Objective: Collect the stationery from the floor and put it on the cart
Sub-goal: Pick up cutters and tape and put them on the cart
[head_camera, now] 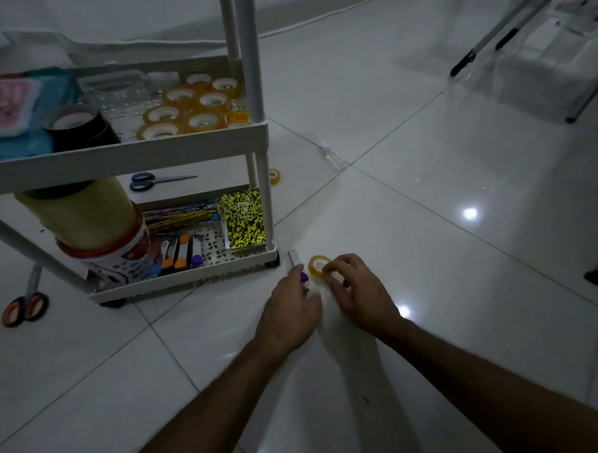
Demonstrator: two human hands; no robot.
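Note:
A white tiered cart [123,155] stands on the tiled floor at the left. Just right of its front wheel, my left hand [291,309] lies over a utility knife [296,260]; its grey blade end and purple part stick out past my fingers. My right hand [358,292] is beside it, fingertips touching a small roll of clear yellowish tape [315,266] on the floor. Another small tape roll [275,176] lies behind the cart's leg. Orange-handled scissors [25,306] lie on the floor at the far left, and blue-handled scissors [145,181] lie behind the cart.
The cart's middle shelf holds several tape rolls [186,109] and a dark wide roll [77,128]; the bottom shelf holds cutters, pencils, a yellow-black notebook [244,216] and large rolls. A small clear bottle [334,156] lies on the floor. A metal stand and clear box [540,61] occupy the far right.

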